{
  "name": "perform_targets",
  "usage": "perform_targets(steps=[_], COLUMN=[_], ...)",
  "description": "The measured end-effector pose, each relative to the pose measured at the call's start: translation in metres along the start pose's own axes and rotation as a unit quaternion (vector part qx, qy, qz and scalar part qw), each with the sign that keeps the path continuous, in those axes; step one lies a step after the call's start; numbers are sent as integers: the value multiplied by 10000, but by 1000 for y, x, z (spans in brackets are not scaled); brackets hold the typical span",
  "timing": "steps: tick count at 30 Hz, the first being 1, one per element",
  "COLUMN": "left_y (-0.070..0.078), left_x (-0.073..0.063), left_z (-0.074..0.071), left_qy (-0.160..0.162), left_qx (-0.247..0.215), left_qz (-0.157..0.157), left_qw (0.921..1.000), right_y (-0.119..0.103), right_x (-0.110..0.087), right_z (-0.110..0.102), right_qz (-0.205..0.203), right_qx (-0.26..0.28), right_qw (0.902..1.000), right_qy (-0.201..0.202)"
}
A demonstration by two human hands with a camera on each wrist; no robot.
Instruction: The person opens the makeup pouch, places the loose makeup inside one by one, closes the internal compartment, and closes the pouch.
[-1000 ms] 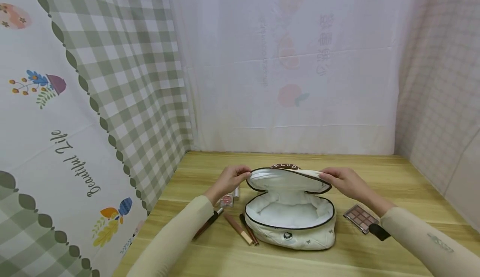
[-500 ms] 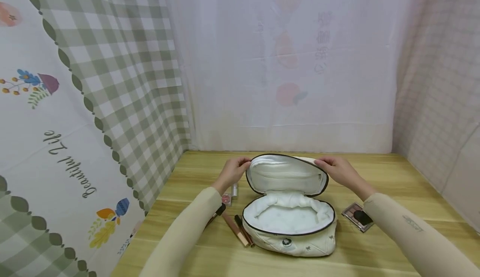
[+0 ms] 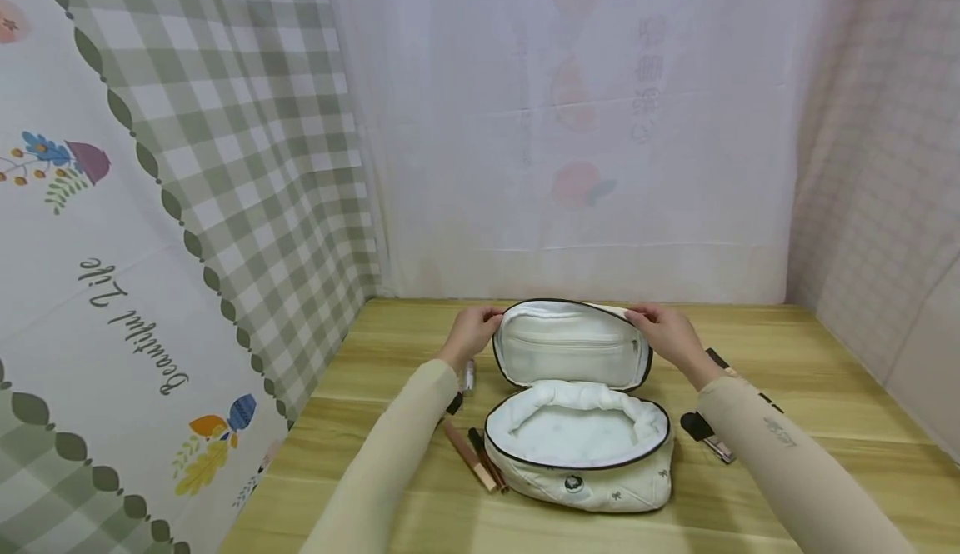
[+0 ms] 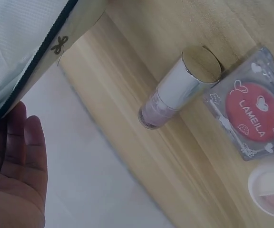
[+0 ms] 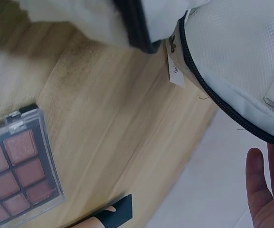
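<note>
A white quilted makeup bag (image 3: 622,491) with dark zipper edging stands unzipped on the table, its padded white inside showing. Its lid (image 3: 573,358) is raised and leans back, and a zipped mesh pocket shows on the inner face. My left hand (image 3: 471,333) pinches the lid's left edge. At the opposite edge, my right hand (image 3: 666,336) holds the lid between thumb and fingers. In both wrist views fingers lie behind the lid's rim, partly hidden by it.
Brown cosmetic tubes (image 3: 468,454) lie left of the bag. A lip gloss (image 4: 175,90) and a clear-cased blush (image 4: 255,107) lie by my left arm. To the right are an eyeshadow palette (image 5: 18,171) and a dark-ended stick (image 5: 118,211). Fabric hangs behind the table.
Both hands have moved back with the lid, tipping it further upright so its inner pocket shows. The bag's mouth looks wider, and its body has barely shifted.
</note>
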State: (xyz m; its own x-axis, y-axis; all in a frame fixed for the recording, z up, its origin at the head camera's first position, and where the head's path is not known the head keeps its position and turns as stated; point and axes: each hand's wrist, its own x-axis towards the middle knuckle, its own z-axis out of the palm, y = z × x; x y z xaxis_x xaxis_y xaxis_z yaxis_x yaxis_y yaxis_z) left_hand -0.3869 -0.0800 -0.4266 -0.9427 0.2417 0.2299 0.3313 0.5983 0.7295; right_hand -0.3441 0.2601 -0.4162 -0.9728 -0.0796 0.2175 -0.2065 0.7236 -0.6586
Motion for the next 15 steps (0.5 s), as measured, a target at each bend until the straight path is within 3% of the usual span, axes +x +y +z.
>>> perform_targets(steps=[6,15], left_y=[-3,-3], left_x=[8,10], left_z=[8,14], left_qy=[227,297], left_qx=[283,581], left_qz=[58,-37], left_qw=[9993,9979], right_y=[0,1], right_x=[3,10], right_z=[5,11], right_qz=[76,350], right_qx=[150,-114], right_qw=[9998,9993], right_qy=[54,11])
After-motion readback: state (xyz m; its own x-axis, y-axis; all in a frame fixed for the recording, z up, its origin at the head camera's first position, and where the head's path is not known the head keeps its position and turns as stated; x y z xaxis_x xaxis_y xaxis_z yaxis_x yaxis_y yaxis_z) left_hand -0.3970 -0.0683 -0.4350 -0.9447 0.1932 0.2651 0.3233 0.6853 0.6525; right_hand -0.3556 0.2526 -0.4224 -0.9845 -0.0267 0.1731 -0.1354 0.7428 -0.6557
